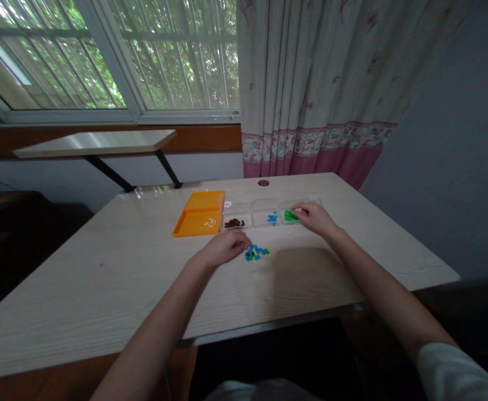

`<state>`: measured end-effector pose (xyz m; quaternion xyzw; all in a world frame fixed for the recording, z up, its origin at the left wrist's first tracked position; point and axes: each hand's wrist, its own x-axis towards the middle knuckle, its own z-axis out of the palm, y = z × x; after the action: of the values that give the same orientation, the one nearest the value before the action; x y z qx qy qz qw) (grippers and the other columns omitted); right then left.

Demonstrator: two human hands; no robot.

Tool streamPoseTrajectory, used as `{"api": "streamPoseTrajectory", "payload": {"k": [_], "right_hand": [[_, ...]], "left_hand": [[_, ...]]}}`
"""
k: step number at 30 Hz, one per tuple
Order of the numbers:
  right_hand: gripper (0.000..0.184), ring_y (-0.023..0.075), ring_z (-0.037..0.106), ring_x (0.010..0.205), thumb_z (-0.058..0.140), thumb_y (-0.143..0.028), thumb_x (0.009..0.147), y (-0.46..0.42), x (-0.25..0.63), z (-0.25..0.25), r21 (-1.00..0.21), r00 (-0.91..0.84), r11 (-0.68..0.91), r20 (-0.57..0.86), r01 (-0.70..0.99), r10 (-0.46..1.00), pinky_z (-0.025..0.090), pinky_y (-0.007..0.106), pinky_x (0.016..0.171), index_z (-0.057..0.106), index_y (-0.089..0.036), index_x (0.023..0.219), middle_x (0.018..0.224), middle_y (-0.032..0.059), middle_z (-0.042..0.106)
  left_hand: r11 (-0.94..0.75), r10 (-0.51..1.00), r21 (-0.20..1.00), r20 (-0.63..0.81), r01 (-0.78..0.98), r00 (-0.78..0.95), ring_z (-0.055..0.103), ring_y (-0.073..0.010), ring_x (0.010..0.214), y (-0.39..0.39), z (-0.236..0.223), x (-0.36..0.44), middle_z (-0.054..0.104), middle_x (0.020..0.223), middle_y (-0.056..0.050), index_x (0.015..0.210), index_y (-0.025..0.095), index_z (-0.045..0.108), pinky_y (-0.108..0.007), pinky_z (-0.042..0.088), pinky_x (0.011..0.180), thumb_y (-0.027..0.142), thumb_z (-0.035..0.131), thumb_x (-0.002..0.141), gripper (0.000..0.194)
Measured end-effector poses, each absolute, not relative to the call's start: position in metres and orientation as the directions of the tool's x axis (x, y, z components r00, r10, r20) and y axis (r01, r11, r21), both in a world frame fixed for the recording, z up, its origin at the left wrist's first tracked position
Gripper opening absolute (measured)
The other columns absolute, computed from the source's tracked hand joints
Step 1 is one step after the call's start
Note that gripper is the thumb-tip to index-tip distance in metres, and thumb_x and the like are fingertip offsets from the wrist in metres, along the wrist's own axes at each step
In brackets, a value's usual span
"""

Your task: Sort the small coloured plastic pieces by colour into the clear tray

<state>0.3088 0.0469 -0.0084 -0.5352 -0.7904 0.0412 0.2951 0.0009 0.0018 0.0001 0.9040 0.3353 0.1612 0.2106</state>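
My right hand (314,218) reaches into a compartment of the clear plastic box, its thumb and fingertips drawn together at the small green pieces (289,215). Whether a piece is between them is too small to see. A loose pile of small blue, green, yellow and dark pieces (254,254) lies on the table in front of the box. Beside its left edge rests my left hand (227,247), fingers curled and closed; anything in them is hidden. Other compartments hold blue pieces (272,217) and brown pieces (234,223).
An orange tray (180,227) with an open lid and a few whitish pieces adjoins the box on the left. The pale wooden table (114,295) has a round brown grommet (263,182) near its back edge. A raised shelf (102,142) stands at the back left, below the window.
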Motion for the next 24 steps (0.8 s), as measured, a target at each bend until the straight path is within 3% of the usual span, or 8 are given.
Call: {"api": "streamPoseTrajectory", "payload": {"k": [3,11,17,21,24], "right_hand": [[0.027,0.0107,0.048,0.051,0.048,-0.036,0.081,0.051,0.313,-0.012,-0.347,-0.252,0.380,0.362,0.857,0.898,0.032,0.022,0.052,0.068,-0.023,0.095,0.059,0.0000,0.060],[0.031,0.0115,0.051,0.052,0.045,-0.036,0.083,0.047,0.308,-0.008,-0.370,-0.156,0.328,0.424,0.869,0.892,0.034,0.022,0.052,0.067,-0.021,0.099,0.063,0.0018,0.062],[0.028,0.0122,0.055,0.059,0.045,-0.032,0.084,0.025,0.269,-0.008,-0.371,-0.359,0.491,0.371,0.789,0.857,0.037,0.021,0.057,0.066,-0.022,0.098,0.068,0.0012,0.066],[0.025,0.0112,0.058,0.064,0.047,-0.029,0.083,0.007,0.235,-0.014,-0.400,-0.513,0.611,0.333,0.683,0.791,0.038,0.020,0.059,0.067,-0.022,0.095,0.077,0.0013,0.068],[0.023,0.0090,0.054,0.055,0.049,-0.033,0.082,-0.003,0.219,-0.019,-0.455,-0.503,0.582,0.296,0.674,0.812,0.035,0.019,0.053,0.068,-0.024,0.093,0.068,-0.0011,0.067]], "left_hand": [[-0.679,0.688,0.482,0.156,0.554,0.709,0.057,-0.0159,0.084,0.002,0.000,0.000,0.065,0.088,-0.007,0.090,0.016,0.066,-0.027,0.044,0.078,0.016,0.048,0.078,0.022],[-0.635,0.744,0.484,0.173,0.602,0.646,0.056,-0.0155,0.080,0.005,-0.003,-0.006,0.063,0.089,-0.006,0.093,0.018,0.065,-0.025,0.043,0.073,0.017,0.051,0.074,0.023],[-0.626,0.769,0.384,0.158,0.679,0.619,0.056,-0.0167,0.079,0.010,-0.008,-0.011,0.064,0.082,-0.005,0.080,0.019,0.067,-0.025,0.042,0.071,0.022,0.052,0.076,0.016],[-0.625,0.771,0.421,0.203,0.657,0.604,0.055,-0.0158,0.078,0.009,-0.009,-0.007,0.063,0.081,-0.005,0.083,0.018,0.065,-0.024,0.041,0.070,0.022,0.050,0.078,0.016],[-0.620,0.778,0.484,0.276,0.618,0.565,0.054,-0.0148,0.075,0.004,-0.006,0.002,0.061,0.079,-0.005,0.087,0.016,0.064,-0.023,0.040,0.066,0.024,0.049,0.080,0.018]]}}
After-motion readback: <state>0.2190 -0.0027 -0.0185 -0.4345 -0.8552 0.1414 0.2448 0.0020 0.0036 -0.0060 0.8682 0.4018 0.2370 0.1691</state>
